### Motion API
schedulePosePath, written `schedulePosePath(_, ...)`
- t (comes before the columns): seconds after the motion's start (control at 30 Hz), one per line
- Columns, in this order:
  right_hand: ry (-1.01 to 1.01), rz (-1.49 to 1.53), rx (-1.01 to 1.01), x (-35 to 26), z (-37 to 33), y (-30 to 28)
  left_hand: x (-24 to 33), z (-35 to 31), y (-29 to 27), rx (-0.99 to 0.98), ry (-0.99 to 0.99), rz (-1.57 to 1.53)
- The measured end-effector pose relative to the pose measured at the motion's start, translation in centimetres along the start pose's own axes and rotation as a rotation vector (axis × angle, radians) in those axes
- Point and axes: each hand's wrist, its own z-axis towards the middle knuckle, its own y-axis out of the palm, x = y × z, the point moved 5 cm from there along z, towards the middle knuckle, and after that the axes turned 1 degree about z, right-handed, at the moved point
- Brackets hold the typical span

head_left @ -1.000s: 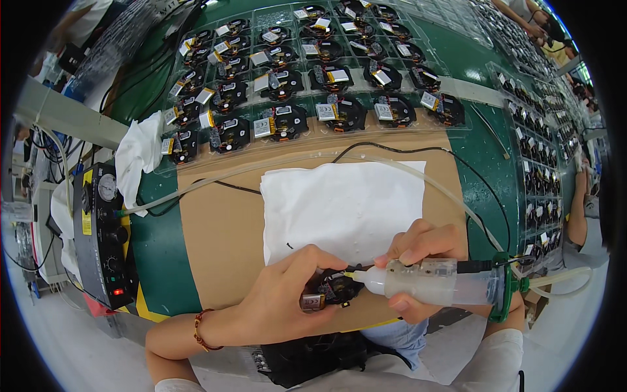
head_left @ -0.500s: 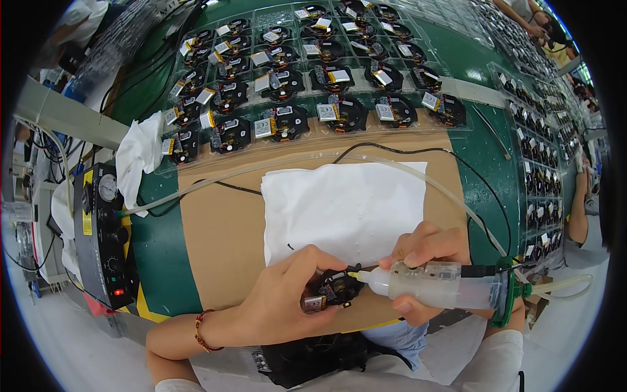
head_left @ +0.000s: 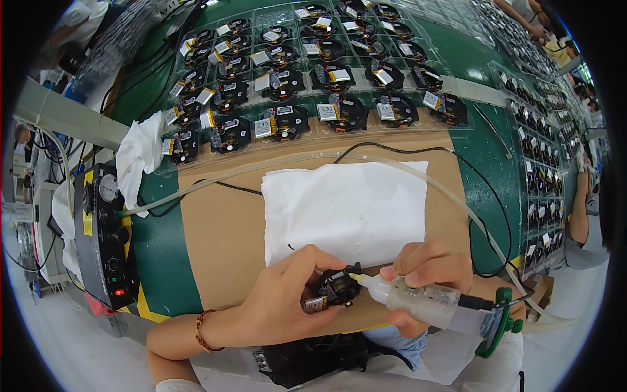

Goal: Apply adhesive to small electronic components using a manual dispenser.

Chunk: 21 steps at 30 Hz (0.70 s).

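Observation:
In my left hand point(head_left: 277, 297) is a round black electronic assembly point(head_left: 338, 286), pinched between thumb and fingers, with a small silver battery point(head_left: 315, 304) at its lower edge. My right hand point(head_left: 428, 274) grips a translucent dispensing syringe point(head_left: 431, 304) with a green end cap point(head_left: 494, 323) and a clear air hose behind it. The syringe's yellowish tip meets or nearly meets the upper right part of the assembly; exact contact is too small to tell. Both hands are above the near edge of the brown mat point(head_left: 222, 255), just below a folded white cloth point(head_left: 343, 209).
Clear trays point(head_left: 313, 137) of similar black assemblies with batteries fill the far side. A black dispenser box point(head_left: 104, 235) with a gauge stands at left, its hose point(head_left: 241, 170) arching across the mat. Another white cloth point(head_left: 138, 153), a thin rod point(head_left: 493, 130) and more trays point(head_left: 539, 176) lie around.
The rear of the syringe has swung downward and slightly left, so it tilts more steeply. My right hand turned with it, while my left hand and the assembly stay nearly still.

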Motion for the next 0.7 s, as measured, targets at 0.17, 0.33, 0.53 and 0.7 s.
schedulePosePath(0.17,-0.064,-0.114,-0.092,-0.85,0.17,-0.15,0.14,0.1,0.23,-0.015,-0.009,-0.005)
schedulePosePath(0.33,-0.042,-0.116,-0.102,-0.88,-0.04,-0.32,0.21,0.13,0.24,-0.007,-0.015,-0.016)
schedulePosePath(0.53,-0.031,-0.114,-0.108,-0.86,0.05,-0.34,0.03,0.05,0.19,0.0,-0.018,-0.016)
schedulePosePath(0.7,-0.027,-0.099,-0.117,-0.83,-0.07,-0.33,0.11,0.12,0.22,-0.05,0.013,0.058)
